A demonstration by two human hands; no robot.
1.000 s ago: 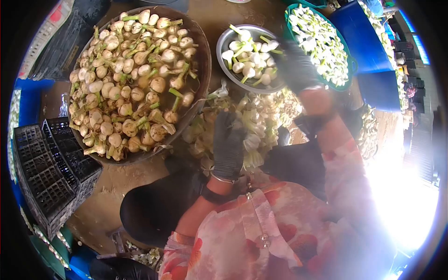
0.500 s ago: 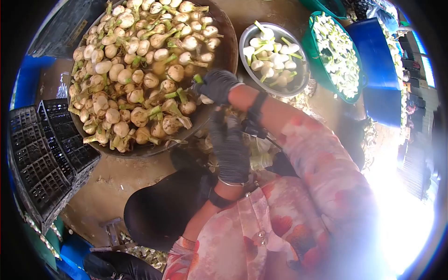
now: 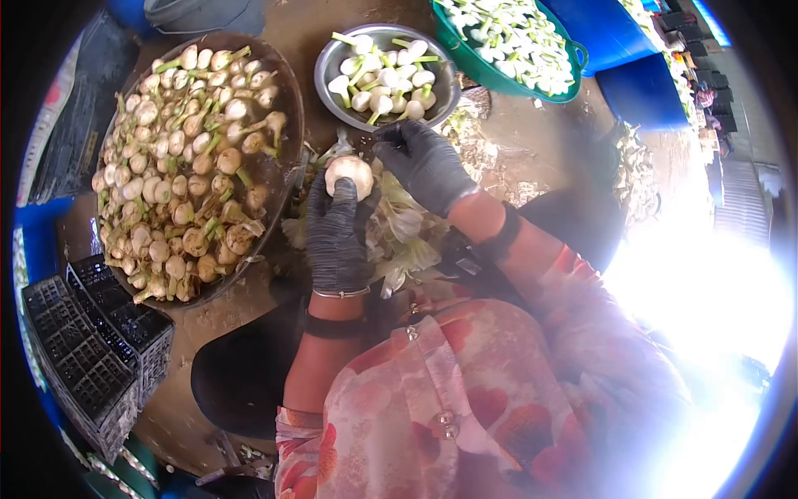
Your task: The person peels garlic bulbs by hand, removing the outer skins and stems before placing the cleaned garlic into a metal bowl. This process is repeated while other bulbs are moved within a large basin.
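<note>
My left hand [image 3: 339, 229], in a dark glove, holds a round whitish bulb [image 3: 349, 176], with the thumb laid over it. Just to the right is my right hand [image 3: 422, 162], also gloved, its fingers curled and pinched below the rim of the metal bowl; what they hold, if anything, is too small to make out. The metal bowl [image 3: 327, 83] contains peeled white bulbs [image 3: 389, 77] with green stems. On the left stands a wide brown tub [image 3: 293, 108] full of unpeeled bulbs [image 3: 187, 170] in water. Pale peelings [image 3: 407, 229] lie beneath my hands.
A green basket [image 3: 532, 93] of white bulbs stands at the upper right beside blue containers [image 3: 640, 91]. Black crates [image 3: 79, 353] are at the lower left, and a grey bucket [image 3: 204, 17] is at the top. More peelings [image 3: 636, 175] lie on the right.
The view has shifted, with the tub now farther left. My right hand has moved away from the tub's edge to beside the bowl. A round bulb now shows in my left hand.
</note>
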